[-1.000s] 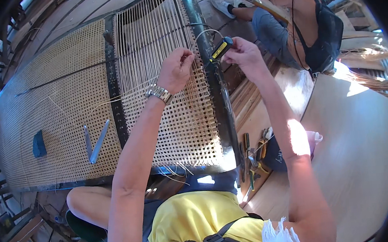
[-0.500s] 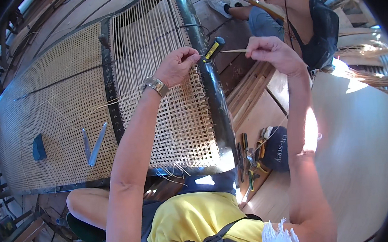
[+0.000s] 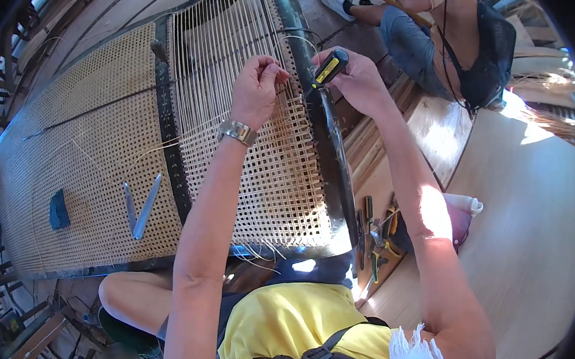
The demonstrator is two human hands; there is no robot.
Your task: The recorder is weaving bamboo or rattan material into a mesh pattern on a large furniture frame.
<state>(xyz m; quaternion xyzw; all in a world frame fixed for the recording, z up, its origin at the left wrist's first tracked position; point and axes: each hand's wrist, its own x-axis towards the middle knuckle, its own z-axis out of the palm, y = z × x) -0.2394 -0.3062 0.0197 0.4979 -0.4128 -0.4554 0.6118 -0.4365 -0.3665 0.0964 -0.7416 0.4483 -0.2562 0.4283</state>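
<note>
A partly woven cane panel (image 3: pixel 255 203) in a dark frame (image 3: pixel 332 155) lies before me, loose lengthwise strands at its far end. By the frame's right rail, my left hand (image 3: pixel 258 90) hovers over the weave with thumb and fingers pinched; what they hold is too small to make out. A screwdriver (image 3: pixel 330 68) with a black and yellow handle stands tilted at the rail, its tip down at the edge. Just behind its handle, my right hand (image 3: pixel 360 85) is closed, partly hidden. A thin cane strand (image 3: pixel 299 37) arches over the rail to its fingers.
Folding metal blades (image 3: pixel 142 209) and a dark blue block (image 3: pixel 58 210) lie on the finished weave at left. Pliers and other tools (image 3: pixel 375 240) rest right of the frame near a dark cloth item. Another person (image 3: pixel 453 35) sits at the far right. Wooden slats (image 3: pixel 366 145) run alongside.
My right hand has come left to the screwdriver, and the strand that was pulled taut now bows in a loop. My left hand has lifted slightly off the edge. The view has shifted slightly.
</note>
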